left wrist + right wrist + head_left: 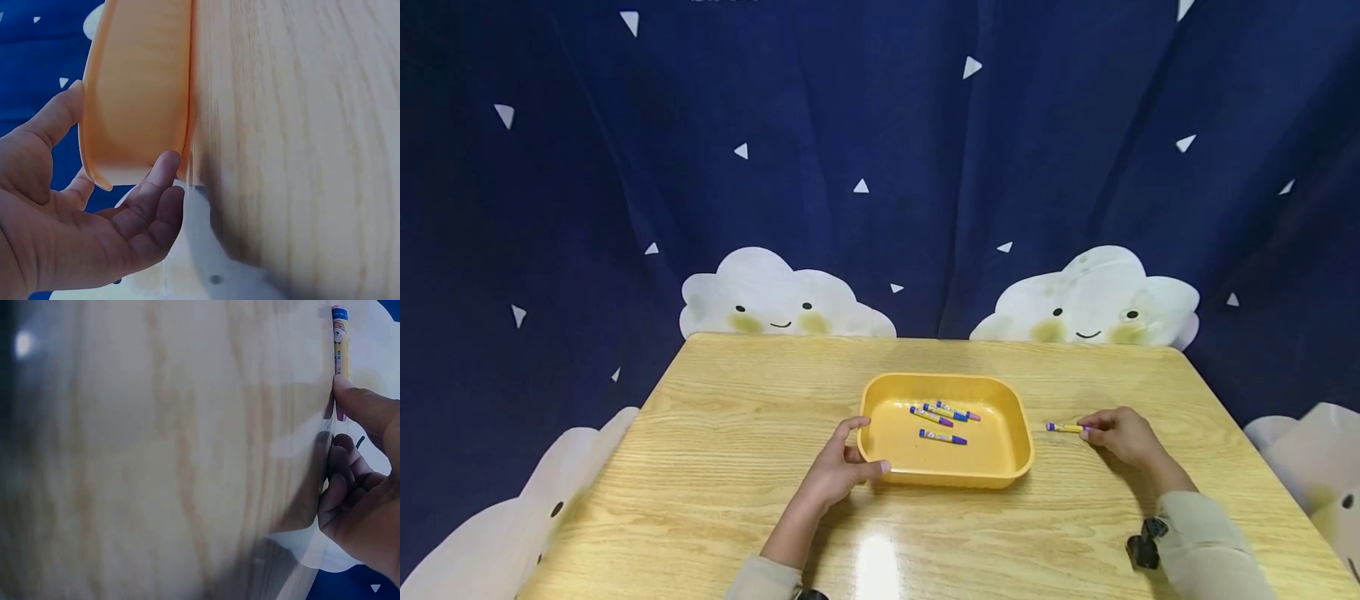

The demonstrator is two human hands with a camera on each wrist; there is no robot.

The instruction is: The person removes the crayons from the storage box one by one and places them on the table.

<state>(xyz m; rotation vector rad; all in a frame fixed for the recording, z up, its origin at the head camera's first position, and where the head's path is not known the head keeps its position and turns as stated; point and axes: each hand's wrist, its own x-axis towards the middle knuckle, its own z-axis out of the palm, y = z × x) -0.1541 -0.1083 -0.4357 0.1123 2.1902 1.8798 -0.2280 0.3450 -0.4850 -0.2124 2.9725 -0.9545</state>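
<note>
A yellow plastic tray (940, 480) sits on the wooden table. My left hand (837, 468) grips its left end, the thumb on the near rim and the fingers at the left side; in the left wrist view, fingertips (165, 164) rest against the tray's outer wall. To the right of the tray, my right hand (1127, 437) pinches a yellow-wrapped crayon (1062, 427) by its purple-pink end, low over the table. In the right wrist view the blue-banded end of that crayon (340, 347) points away from the thumb, the other fingers curled below.
Inside the tray, several similar crayons (936, 415) lie bunched toward the back, and one purple-tipped crayon (943, 437) lies apart nearer the front. The wooden table (737, 417) reaches back to a dark blue curtain (820, 167) with white clouds and triangles.
</note>
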